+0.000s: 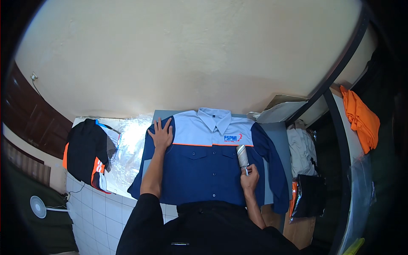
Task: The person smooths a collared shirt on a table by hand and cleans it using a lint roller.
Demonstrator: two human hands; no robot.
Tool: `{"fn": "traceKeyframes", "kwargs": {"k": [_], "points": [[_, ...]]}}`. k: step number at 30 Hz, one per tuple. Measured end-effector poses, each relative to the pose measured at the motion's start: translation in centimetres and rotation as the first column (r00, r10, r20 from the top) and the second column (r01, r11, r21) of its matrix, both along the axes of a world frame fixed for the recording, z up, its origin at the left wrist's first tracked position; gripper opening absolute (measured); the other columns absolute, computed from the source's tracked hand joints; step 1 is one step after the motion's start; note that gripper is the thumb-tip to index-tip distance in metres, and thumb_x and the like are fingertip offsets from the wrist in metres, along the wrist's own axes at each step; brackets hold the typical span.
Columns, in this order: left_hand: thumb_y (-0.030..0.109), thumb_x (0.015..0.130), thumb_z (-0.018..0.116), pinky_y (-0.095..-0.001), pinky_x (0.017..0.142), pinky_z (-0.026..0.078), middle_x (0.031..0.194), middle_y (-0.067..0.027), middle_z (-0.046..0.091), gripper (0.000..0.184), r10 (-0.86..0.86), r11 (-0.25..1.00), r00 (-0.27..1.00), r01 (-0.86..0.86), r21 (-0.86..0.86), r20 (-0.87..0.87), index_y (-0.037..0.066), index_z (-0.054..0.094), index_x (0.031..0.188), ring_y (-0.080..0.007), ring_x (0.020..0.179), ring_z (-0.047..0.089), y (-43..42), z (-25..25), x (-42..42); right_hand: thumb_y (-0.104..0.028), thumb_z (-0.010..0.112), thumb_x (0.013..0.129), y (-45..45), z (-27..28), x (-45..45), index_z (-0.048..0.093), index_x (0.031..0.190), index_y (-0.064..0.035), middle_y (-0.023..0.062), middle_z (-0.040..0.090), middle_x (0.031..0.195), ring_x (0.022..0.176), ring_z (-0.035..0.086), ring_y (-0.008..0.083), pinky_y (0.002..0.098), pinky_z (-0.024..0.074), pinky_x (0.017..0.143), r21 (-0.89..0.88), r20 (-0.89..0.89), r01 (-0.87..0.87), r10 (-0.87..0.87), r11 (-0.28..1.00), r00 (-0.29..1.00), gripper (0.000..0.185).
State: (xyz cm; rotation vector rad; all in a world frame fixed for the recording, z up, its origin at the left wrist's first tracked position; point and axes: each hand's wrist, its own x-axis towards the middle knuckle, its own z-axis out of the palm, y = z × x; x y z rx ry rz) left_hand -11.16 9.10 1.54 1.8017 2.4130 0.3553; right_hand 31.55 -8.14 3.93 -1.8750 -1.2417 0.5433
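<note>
A navy and light-grey work shirt (199,170) lies front up, with an orange stripe across the chest and a logo (232,138) reading FSPMI. My left hand (161,134) presses flat on its shoulder at the left, fingers spread. In my right hand (250,177) is the handle of a lint roller (242,156). The roller's pale cylinder is over the chest pocket just below the logo; whether it touches the cloth I cannot tell. Under the shirt is a grey tabletop (278,135).
Clear plastic bags (131,146) and a folded black and orange garment (87,148) lie at the left. To the right are pale folded cloth (301,148), a bagged black garment (310,195) and an orange garment (360,119) on a shelf. A white fan (38,207) stands lower left.
</note>
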Motion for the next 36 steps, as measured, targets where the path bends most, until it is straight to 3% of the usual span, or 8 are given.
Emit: {"fn": "traceKeyframes", "kwargs": {"k": [17, 24, 28, 31, 36], "points": [[0.055, 0.114, 0.040, -0.0821, 0.125, 0.005, 0.184, -0.0101, 0.022, 0.055, -0.017, 0.999, 1.000, 0.017, 0.028, -0.008, 0.045, 0.043, 0.167, -0.0369, 0.170, 0.013, -0.1, -0.6, -0.3, -0.005, 0.079, 0.088, 0.0, -1.0, 0.0, 0.058, 0.092, -0.0008, 0.0162, 0.065, 0.087, 0.078, 0.067, 0.0352, 0.0481, 0.0527, 0.074, -0.025, -0.021, 0.023, -0.023, 0.999, 1.000, 0.022], [0.053, 0.114, 0.040, -0.0827, 0.124, 0.006, 0.182, -0.0172, 0.022, 0.057, 0.002, 1.000, 1.000, -0.002, 0.000, -0.004, 0.041, 0.041, 0.169, -0.0418, 0.168, 0.016, -2.4, -0.6, -0.5, -0.003, 0.083, 0.086, -0.2, -0.6, 0.0, 0.060, 0.089, 0.0010, 0.0164, 0.065, 0.087, 0.074, 0.066, 0.0346, 0.0452, 0.0523, 0.069, 0.050, -0.045, -0.011, 0.013, 0.999, 0.999, 0.024], [0.050, 0.113, 0.044, -0.0800, 0.126, 0.007, 0.181, -0.0178, 0.024, 0.057, 0.044, 0.999, 0.999, -0.044, 0.026, 0.002, 0.038, 0.045, 0.168, -0.0420, 0.168, 0.016, -5.6, -0.2, 0.3, -0.002, 0.082, 0.086, 0.8, 1.7, -3.1, 0.063, 0.091, 0.0019, 0.0172, 0.064, 0.089, 0.076, 0.067, 0.0357, 0.0449, 0.0525, 0.069, 0.138, -0.055, -0.181, 0.190, 0.974, 0.980, 0.021], [0.049, 0.113, 0.045, -0.0799, 0.126, 0.008, 0.181, -0.0179, 0.025, 0.057, 0.054, 0.998, 0.999, -0.053, 0.042, -0.010, 0.037, 0.045, 0.168, -0.0422, 0.168, 0.016, -7.5, -0.1, 0.9, -0.005, 0.082, 0.086, 2.7, 2.6, -7.2, 0.063, 0.091, -0.0004, 0.0181, 0.065, 0.092, 0.082, 0.068, 0.0415, 0.0480, 0.0538, 0.072, 0.204, -0.020, -0.419, 0.432, 0.885, 0.902, 0.020], [0.047, 0.112, 0.046, -0.0798, 0.125, 0.008, 0.180, -0.0178, 0.027, 0.057, 0.063, 0.997, 0.998, -0.063, 0.049, -0.002, 0.036, 0.046, 0.168, -0.0425, 0.168, 0.018, -8.6, 0.1, 1.2, -0.015, 0.077, 0.092, 6.5, 4.3, -15.6, 0.064, 0.102, -0.0024, 0.0171, 0.067, 0.103, 0.098, 0.069, 0.0412, 0.0533, 0.0552, 0.083, 0.090, 0.034, -0.660, 0.660, 0.746, 0.750, 0.021]]}}
